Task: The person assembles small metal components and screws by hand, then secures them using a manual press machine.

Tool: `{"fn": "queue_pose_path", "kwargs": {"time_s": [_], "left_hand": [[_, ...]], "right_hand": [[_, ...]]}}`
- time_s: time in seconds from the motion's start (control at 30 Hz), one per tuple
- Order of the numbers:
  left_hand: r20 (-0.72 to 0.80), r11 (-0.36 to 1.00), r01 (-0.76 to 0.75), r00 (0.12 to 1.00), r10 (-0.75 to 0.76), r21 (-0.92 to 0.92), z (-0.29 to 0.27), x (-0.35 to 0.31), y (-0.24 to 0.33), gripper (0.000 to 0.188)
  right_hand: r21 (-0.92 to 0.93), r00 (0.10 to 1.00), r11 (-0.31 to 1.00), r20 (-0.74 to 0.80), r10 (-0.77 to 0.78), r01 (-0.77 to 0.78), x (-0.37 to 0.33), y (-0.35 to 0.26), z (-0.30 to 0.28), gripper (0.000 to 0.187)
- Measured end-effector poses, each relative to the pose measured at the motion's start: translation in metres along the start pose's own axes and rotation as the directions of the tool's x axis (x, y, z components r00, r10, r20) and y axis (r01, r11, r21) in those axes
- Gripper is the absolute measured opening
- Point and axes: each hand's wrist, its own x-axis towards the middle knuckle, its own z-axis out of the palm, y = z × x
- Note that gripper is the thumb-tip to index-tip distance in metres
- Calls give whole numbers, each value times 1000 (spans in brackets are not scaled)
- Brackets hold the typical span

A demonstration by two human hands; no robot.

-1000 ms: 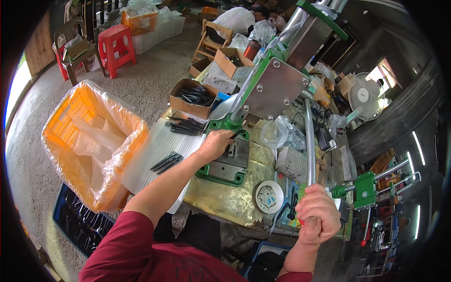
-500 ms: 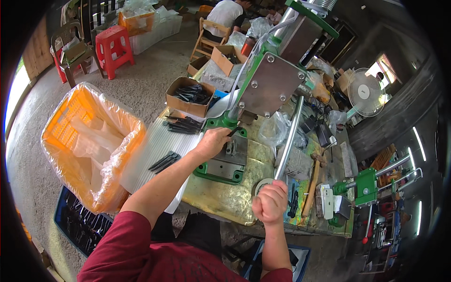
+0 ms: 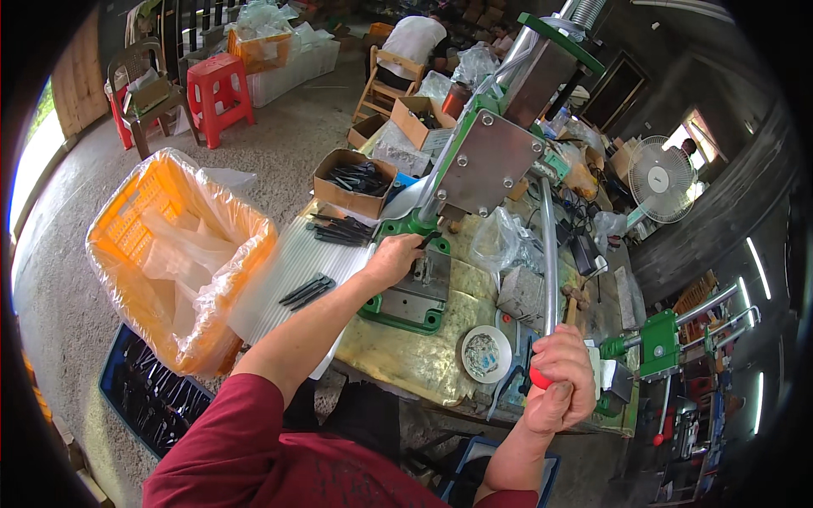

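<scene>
A green hand press (image 3: 489, 161) with a steel front plate stands on the worktable. My left hand (image 3: 393, 261) reaches over its base (image 3: 406, 306), fingers closed on a small black part (image 3: 429, 240) beneath the ram; most of the part is hidden. My right hand (image 3: 559, 385) is wrapped around the red-knobbed end of the press lever (image 3: 550, 262), which slants up to the press. Left of the base, slim black pieces (image 3: 306, 290) lie on a ribbed translucent sheet (image 3: 269, 286), with a larger pile of black pieces (image 3: 342, 229) behind them.
A cardboard box (image 3: 353, 184) of black pieces stands behind the pile. At left is a lined orange crate (image 3: 135, 216), with a blue tray (image 3: 108, 385) below. A white bowl (image 3: 485, 354) sits between my hands. At right are a fan (image 3: 659, 179) and another green press (image 3: 660, 345).
My right hand has moved to the right with the lever, whose red knob now shows. The bowl beside it is uncovered. My left hand stays at the press base.
</scene>
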Motion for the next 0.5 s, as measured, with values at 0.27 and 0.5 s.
{"fn": "queue_pose_path", "kwargs": {"time_s": [0.27,0.5], "left_hand": [[30,997,8,999,-11,76,-11,9,2,14],[143,667,417,893,-426,-617,-38,-13,8,8]], "right_hand": [[15,999,1000,26,-26,26,-6,3,-1,28],[129,915,991,-398,70,-19,-44,14,-12,26]]}}
